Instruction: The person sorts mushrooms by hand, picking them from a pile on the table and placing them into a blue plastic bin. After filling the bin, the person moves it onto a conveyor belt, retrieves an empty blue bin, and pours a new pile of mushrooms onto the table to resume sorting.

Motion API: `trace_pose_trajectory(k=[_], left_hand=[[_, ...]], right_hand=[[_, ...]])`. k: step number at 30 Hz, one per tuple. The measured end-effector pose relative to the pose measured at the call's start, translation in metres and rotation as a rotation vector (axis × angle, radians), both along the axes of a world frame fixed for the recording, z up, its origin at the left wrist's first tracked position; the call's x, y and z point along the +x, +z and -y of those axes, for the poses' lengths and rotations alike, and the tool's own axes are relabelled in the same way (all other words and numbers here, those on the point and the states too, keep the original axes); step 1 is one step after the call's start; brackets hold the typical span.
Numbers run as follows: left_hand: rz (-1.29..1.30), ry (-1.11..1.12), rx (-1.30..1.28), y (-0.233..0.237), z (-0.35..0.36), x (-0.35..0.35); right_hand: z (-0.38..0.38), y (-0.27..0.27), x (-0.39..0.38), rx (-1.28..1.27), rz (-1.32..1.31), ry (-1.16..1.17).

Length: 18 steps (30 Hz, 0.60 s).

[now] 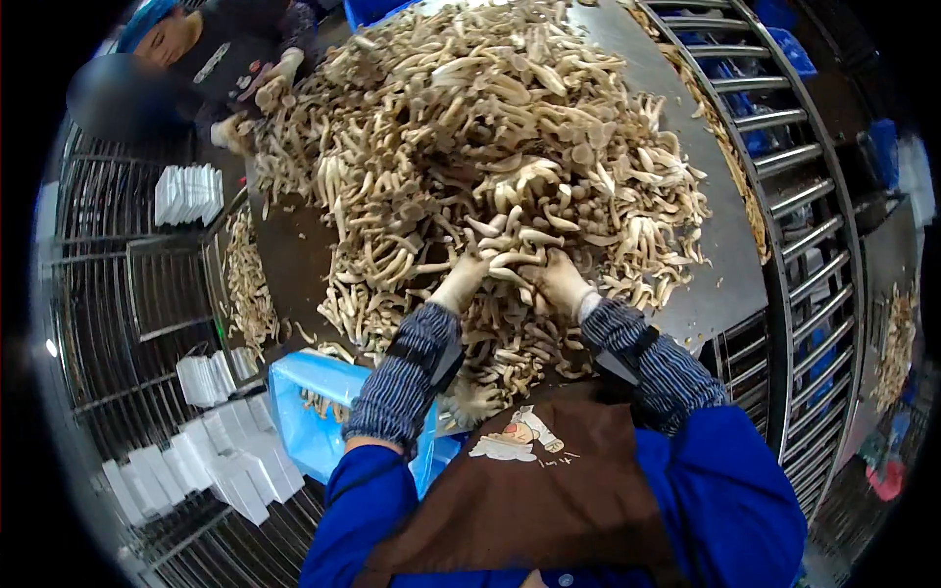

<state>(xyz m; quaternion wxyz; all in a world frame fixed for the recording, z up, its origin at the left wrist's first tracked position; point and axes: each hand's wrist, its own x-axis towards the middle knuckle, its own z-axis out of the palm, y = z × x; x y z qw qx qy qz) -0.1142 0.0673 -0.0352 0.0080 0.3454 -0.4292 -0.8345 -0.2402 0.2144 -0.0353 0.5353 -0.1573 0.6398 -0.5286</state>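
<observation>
A big heap of pale, long-stemmed mushrooms (441, 127) covers the metal table (720, 235) in front of me. Both my hands wear off-white gloves and reach into the near side of the pile. My left hand (463, 278) has its fingers closed on mushroom stems. Just to the right, my right hand (563, 282) curls its fingers around the other end of a small bunch of mushrooms (518, 242) between the two hands. Mushrooms partly hide the fingertips of both. More loose mushrooms (510, 348) lie below my wrists, close to my brown apron (549, 490).
A blue-lined bin (294, 392) with some mushrooms inside stands at my left elbow. White trays (186, 195) are stacked at left. Across the table's left corner, a co-worker's gloved hands (233, 132) touch the heap. A metal roller rack (799, 206) runs along the right.
</observation>
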Motion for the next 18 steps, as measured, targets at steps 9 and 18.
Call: trace_pose_trajectory(k=[9,18], left_hand=[[-0.046,-0.113,-1.002,0.047,-0.017,0.118],[-0.123,0.170,-0.741,-0.043,-0.062,0.131]], right_hand=[[-0.022,-0.027,0.018,0.238,-0.668,0.465],[-0.017,-0.027,0.071,-0.306,-0.651,0.541]])
